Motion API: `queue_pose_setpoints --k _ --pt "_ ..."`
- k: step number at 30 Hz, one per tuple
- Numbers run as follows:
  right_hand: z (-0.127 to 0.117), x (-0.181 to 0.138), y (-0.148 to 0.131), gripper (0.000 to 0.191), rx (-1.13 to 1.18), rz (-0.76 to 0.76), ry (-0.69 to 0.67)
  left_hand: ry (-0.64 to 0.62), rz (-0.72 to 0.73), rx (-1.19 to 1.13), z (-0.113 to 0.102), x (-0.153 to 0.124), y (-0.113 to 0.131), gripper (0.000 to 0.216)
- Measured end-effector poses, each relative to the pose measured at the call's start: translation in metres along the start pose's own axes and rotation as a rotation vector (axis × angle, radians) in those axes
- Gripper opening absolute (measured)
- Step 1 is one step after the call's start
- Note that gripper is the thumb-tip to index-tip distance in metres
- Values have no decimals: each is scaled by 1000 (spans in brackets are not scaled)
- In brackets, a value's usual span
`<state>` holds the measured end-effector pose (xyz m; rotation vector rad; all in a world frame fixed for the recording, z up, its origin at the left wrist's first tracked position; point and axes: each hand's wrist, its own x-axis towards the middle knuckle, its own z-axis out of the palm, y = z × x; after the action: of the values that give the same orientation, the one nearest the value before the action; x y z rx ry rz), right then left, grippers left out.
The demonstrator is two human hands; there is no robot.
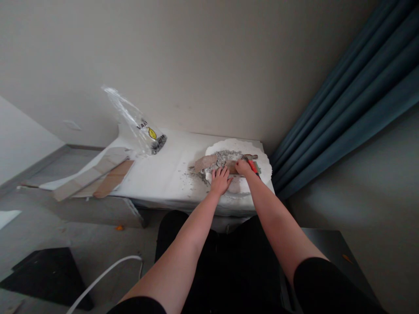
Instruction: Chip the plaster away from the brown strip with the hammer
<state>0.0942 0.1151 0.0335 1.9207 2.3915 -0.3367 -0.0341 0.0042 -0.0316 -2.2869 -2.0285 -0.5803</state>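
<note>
My left hand (221, 180) lies with its fingers spread at the near edge of grey rubble (218, 162). My right hand (242, 167) is closed beside a brown, flat-looking piece (231, 166); what its fingers hold is hidden. A red-and-black handle (252, 166) shows right against the right wrist; whether the hand grips it cannot be made out. Behind that hand lies a brownish, stick-like object (250, 156). A larger pinkish-brown slab (205, 163) rests left of the rubble. All this sits on a white, wavy-edged sheet (240, 186) and spills off its left side.
A clear plastic bag (132, 117) with dark bits at its bottom stands against the wall. Cardboard strips (113, 179) lie at the left end of the white-covered bench (157, 174). A blue curtain (340, 104) hangs at right. A white cable (108, 272) and a black object (49, 274) are on the floor.
</note>
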Motion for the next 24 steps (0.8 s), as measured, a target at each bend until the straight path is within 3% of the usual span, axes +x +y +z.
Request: queue_pose_setpoints --k 24 --pt "-10 -6 -3 38 -19 -40 -26 -23 -7 2 -4 -1 1 55"
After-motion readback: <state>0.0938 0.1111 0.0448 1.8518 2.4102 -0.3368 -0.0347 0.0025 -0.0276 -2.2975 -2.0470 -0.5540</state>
